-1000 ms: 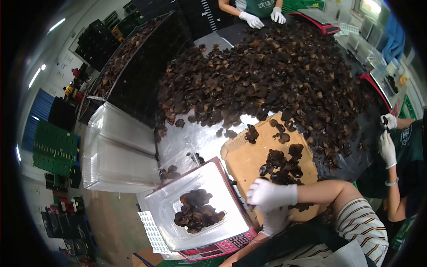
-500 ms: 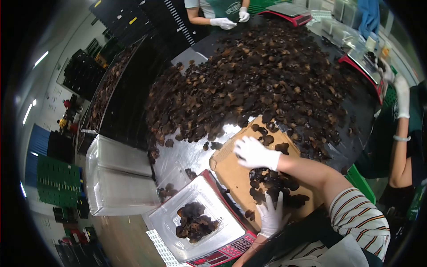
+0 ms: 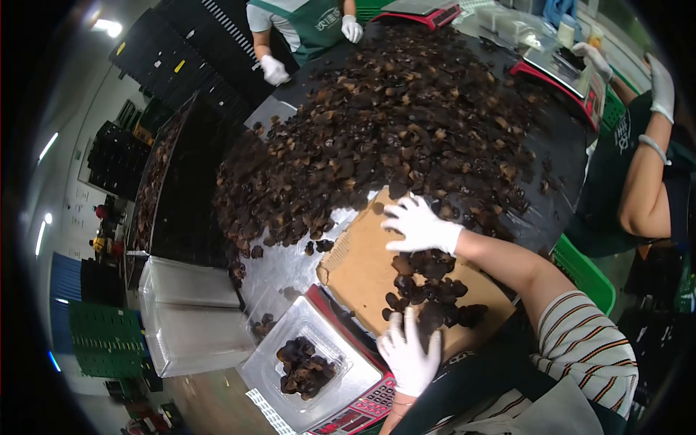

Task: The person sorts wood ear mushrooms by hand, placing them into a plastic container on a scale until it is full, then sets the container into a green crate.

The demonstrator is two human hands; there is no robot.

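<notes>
My right hand (image 3: 422,226), in a white glove, rests fingers spread over the upper right edge of a brown cardboard sheet (image 3: 355,268). Nothing shows in its grip. Dark, ruffled pieces like wood ear fungus (image 3: 431,286) lie just below it on the cardboard. My left hand (image 3: 409,355), also gloved, is at the lower edge, fingers apart, its fingertips close to those pieces. Left of it a red and silver scale (image 3: 344,348) carries a clear tray (image 3: 279,370) with a clump of dark pieces (image 3: 306,367) inside.
A large heap of dark pieces (image 3: 391,123) covers the table beyond. Clear plastic containers (image 3: 192,319) are stacked at the left. One person (image 3: 308,29) stands across the table, another (image 3: 638,167) at the right beside a second scale (image 3: 558,80). A green crate (image 3: 583,275) sits below.
The view has shifted. My right hand has moved toward the cardboard's upper right edge, and my left hand has moved left along its lower edge. The person across has moved their hands apart.
</notes>
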